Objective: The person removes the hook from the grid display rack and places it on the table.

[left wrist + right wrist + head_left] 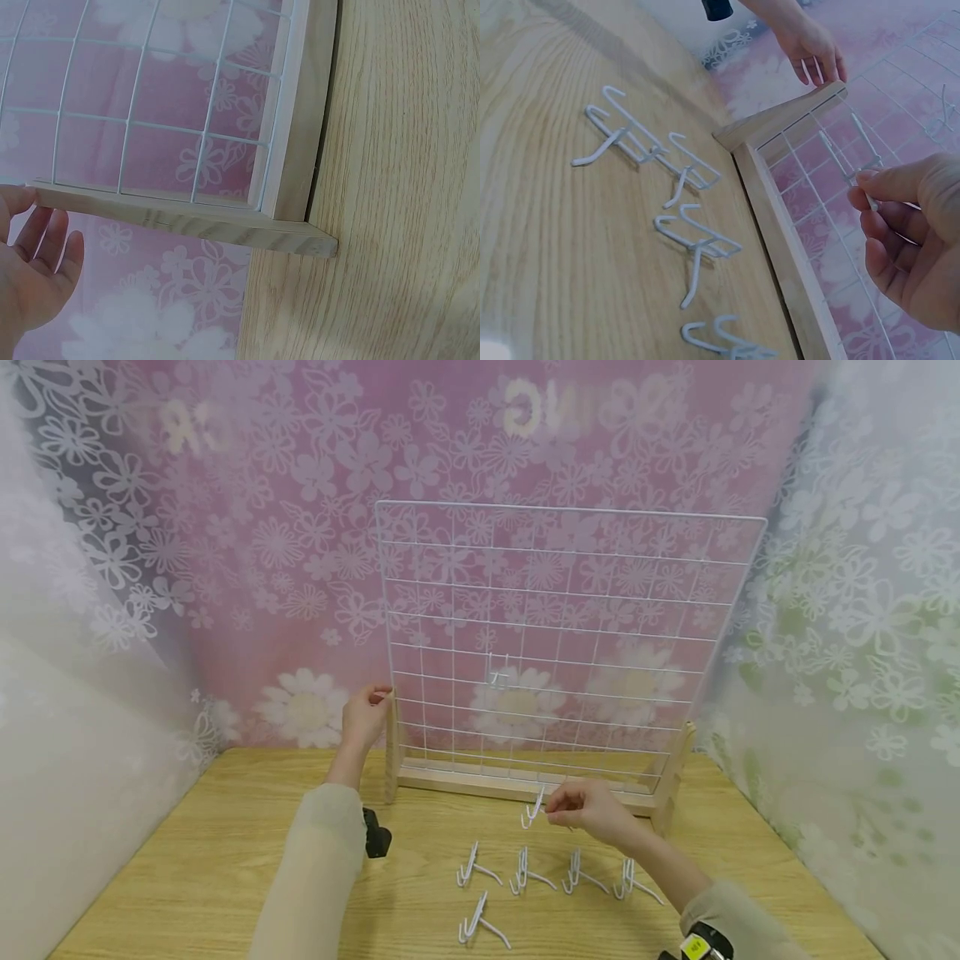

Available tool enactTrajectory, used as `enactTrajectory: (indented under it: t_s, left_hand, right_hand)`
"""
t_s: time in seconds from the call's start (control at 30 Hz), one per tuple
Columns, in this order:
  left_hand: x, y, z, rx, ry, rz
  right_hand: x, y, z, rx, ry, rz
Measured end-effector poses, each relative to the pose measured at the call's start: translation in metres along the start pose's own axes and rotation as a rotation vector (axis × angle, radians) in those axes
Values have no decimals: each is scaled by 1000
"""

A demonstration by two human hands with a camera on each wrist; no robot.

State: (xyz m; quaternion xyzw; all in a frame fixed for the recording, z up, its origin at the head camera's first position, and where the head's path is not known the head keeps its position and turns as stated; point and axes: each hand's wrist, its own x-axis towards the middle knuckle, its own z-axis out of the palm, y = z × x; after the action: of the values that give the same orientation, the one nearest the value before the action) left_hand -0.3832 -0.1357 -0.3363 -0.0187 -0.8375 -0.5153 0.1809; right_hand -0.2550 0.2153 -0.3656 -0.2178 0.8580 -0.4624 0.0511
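In the head view, my right hand (596, 814) pinches a white wire hook (533, 807), held in front of the stand's bottom rail. Seen from the right wrist, thumb and fingertips grip its arm while the two hooked prongs (838, 159) point toward the grid. My left hand (365, 720) holds the top of the left upright of the wooden stand (391, 752), thumb and fingertips at its end. This stand carries a white wire grid panel (558, 631). One white hook (498, 677) hangs on the grid, left of its middle.
Several more white hooks lie on the wooden table (225, 860) before the stand, four in a row and one hook (480, 922) nearer me. Behind the stand hangs a pink flowered curtain (300, 568); pale flowered cloth (847, 652) flanks it at the right.
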Motion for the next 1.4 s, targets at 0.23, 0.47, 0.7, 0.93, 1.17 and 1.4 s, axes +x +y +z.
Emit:
enactTrajectory:
  t_s: [0.23,0.47,0.7,0.93,1.17,1.4]
  left_hand:
    - [0,0,0,6,-8,-19]
    - [0,0,1,-9,-12,-15]
    - [0,0,3,-14,-20,-23]
    - [0,0,2,-14,-23,-18]
    - [-1,3,-2,-8,-26,-10]
    - [-2,4,-3,-22,-41,-25]
  right_hand:
    - [-10,7,6,-13,-65,16]
    - [-19,14,13,19,-130,0]
    - [-27,20,18,48,-196,-60]
    - [-35,26,24,115,-266,-71]
    - [-40,35,34,136,-274,-84]
    - [-44,39,43,129,-265,-44]
